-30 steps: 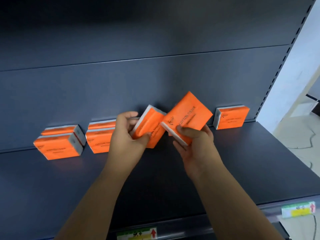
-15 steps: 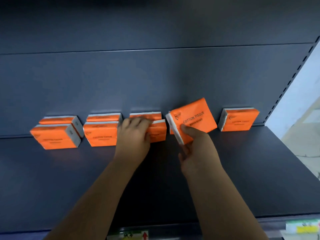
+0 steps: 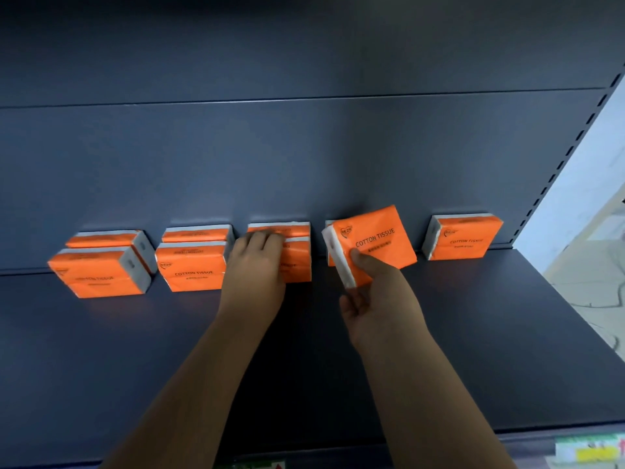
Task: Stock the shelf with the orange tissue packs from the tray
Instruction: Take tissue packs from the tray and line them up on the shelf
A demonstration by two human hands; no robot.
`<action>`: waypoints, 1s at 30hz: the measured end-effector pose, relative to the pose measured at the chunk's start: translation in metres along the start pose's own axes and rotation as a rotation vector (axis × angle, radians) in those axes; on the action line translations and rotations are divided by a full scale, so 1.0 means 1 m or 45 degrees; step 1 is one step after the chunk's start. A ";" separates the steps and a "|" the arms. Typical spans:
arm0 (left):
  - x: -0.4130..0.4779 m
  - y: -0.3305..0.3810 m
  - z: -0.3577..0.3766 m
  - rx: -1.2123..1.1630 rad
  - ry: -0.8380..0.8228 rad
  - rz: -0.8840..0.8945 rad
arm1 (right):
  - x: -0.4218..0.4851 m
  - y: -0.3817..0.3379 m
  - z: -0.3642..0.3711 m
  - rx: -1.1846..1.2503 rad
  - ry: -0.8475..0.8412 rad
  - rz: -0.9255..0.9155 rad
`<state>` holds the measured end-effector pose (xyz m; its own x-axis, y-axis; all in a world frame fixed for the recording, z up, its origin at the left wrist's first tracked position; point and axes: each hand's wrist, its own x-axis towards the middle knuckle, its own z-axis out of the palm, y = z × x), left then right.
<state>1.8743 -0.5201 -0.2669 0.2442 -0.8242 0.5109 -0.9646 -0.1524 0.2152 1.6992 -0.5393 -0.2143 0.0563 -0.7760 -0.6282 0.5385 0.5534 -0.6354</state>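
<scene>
Orange tissue packs stand in a row along the back of the dark grey shelf [image 3: 473, 326]. My left hand [image 3: 253, 272] rests on the front pack of the third pair [image 3: 299, 262], fingers curled over its top. My right hand [image 3: 375, 299] holds a tilted orange pack [image 3: 375, 242] just above the shelf, in front of another pack [image 3: 329, 245] that it mostly hides. Further left stand a pair [image 3: 192, 269] and a skewed pair [image 3: 101, 275]. One pack [image 3: 463, 240] stands alone at the right. No tray is in view.
The shelf's back panel [image 3: 304, 157] rises right behind the packs. A slotted upright [image 3: 575, 143] bounds the shelf on the right, with a pale floor beyond. Price labels [image 3: 588, 453] sit on the front edge. The shelf surface in front of the packs is bare.
My left hand has set its pack down in the third pair and stays on it. My right hand has brought its pack lower and closer to the back row.
</scene>
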 end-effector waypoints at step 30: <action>-0.013 0.098 -0.011 -1.306 -0.053 -0.441 | 0.032 -0.031 -0.034 -1.270 0.182 -0.831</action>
<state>1.7777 -0.5186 -0.2431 0.4650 -0.8452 0.2636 -0.2959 0.1323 0.9460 1.6560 -0.5714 -0.2300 -0.1131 -0.9916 -0.0625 -0.4611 0.1081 -0.8808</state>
